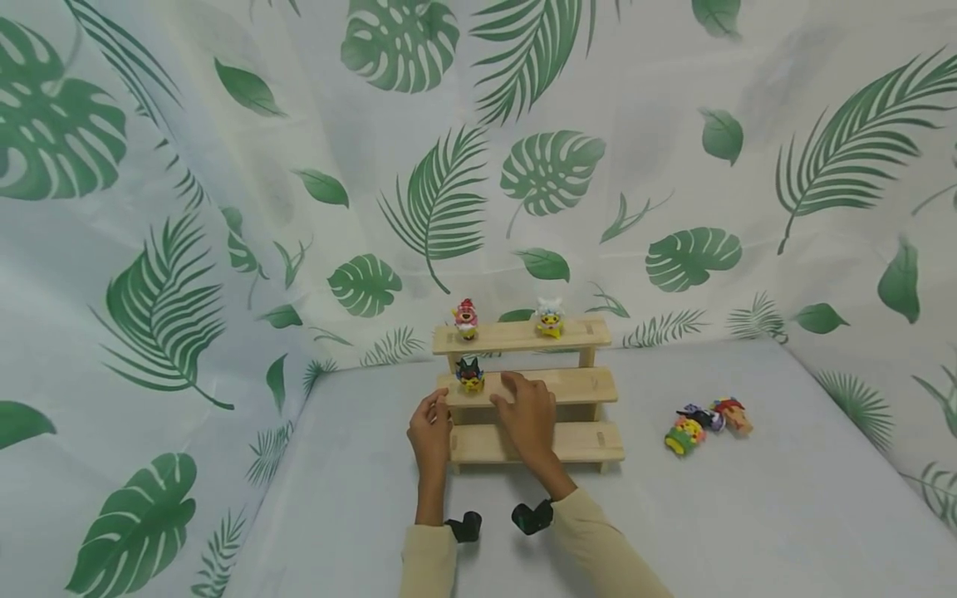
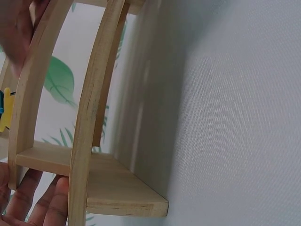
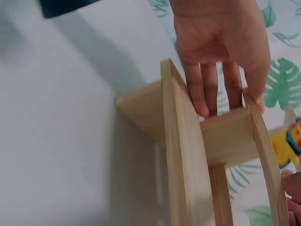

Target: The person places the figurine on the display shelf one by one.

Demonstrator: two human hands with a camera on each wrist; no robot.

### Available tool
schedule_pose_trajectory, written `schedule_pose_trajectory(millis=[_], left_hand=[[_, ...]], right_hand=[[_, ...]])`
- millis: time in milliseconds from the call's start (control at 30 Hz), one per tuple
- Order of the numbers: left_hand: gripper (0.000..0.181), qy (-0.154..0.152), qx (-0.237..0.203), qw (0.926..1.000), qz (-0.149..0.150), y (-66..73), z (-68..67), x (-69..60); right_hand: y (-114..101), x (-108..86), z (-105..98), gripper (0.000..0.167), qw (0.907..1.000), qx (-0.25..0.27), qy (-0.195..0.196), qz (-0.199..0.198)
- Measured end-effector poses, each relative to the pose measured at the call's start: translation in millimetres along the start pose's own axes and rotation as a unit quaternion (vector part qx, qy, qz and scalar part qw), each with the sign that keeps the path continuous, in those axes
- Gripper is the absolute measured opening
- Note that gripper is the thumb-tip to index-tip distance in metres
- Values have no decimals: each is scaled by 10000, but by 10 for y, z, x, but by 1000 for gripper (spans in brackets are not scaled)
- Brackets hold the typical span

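Note:
A three-tier wooden display stand (image 1: pixel 538 444) is in front of me. My left hand (image 1: pixel 431 428) grips the left end of its middle tier, thumb at the front edge and fingers around the end piece; the left wrist view shows these fingers (image 2: pixel 55 207) close up. My right hand (image 1: pixel 529 411) is over the same tier, fingers loosely bent, thumb at the front edge, no figurine visible in it. Between the hands stands a yellow figurine with a dark eared hood (image 1: pixel 470 375). The top tier carries a pink-and-red figurine (image 1: pixel 466 320) and a white-hooded yellow one (image 1: pixel 549 319).
On the pale tabletop (image 1: pixel 329 498), right of the stand, lie several figurines close together: a green, yellow and pink one (image 1: pixel 684 437), a dark purple one (image 1: pixel 706 417) and a red-and-tan one (image 1: pixel 734 415). A leaf-print sheet (image 1: pixel 635 199) rises behind and at the sides.

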State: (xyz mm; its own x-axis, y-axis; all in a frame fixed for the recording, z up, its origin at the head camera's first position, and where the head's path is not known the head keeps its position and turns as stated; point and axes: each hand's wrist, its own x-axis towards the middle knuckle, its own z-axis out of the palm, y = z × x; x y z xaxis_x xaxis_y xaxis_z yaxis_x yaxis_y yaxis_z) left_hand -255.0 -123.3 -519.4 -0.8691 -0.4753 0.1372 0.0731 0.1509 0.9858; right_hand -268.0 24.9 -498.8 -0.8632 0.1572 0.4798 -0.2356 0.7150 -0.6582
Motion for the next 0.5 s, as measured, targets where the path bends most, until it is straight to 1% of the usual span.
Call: schedule_pose_trajectory(millis=[167,233,333,400,500], left_hand=[[22,10,78,10000,28,-11,10,12],[23,-11,80,10000,38,-13,12,11],[22,-48,35,10000,31,-10,11,0],[23,-47,42,10000,43,-12,12,-6],[23,-22,54,10000,66,-21,7,-9]], right_hand=[[141,-13,-158,33,9997,140,211,-39],[213,-22,-219,26,9989,352,315,-22],[337,-58,-316,16,9951,829,532,23],[439,-97,-371,11,9900,1129,847,-83],[607,-181,-467,7,9817,1372,1316,-136]])
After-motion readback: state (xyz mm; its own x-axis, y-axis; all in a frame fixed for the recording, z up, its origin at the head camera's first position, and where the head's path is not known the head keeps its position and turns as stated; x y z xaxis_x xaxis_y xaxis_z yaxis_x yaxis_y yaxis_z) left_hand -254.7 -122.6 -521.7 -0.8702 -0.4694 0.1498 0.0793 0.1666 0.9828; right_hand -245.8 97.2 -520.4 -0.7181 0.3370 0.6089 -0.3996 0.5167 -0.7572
